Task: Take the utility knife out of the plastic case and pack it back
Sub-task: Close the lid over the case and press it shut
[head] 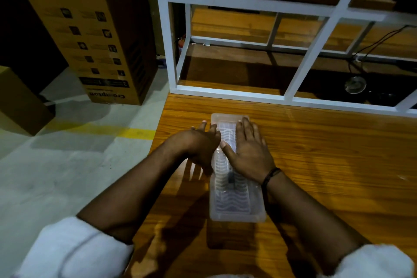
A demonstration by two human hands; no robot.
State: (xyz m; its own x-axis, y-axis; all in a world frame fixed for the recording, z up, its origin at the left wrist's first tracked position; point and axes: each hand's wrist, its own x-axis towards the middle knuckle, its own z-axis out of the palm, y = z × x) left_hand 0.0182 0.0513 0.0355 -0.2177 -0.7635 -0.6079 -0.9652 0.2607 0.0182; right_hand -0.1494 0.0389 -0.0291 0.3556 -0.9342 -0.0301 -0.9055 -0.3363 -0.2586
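A clear plastic case [234, 205] lies lengthwise on the wooden table [316, 165], its lid down. Through the ribbed lid a dark part of the utility knife [231, 179] shows near the middle. My right hand [248, 151] lies flat, palm down, on the far half of the case, fingers stretched out. My left hand [200, 144] is against the case's left edge, fingers apart and pointing away from me. Whether the left fingers grip the edge is hidden.
A white metal frame [300, 56] with wooden shelves stands at the table's far edge. The table's left edge [158, 142] runs close to my left hand. On the floor to the left stand a tall cardboard box [90, 36] and a smaller box [20, 101].
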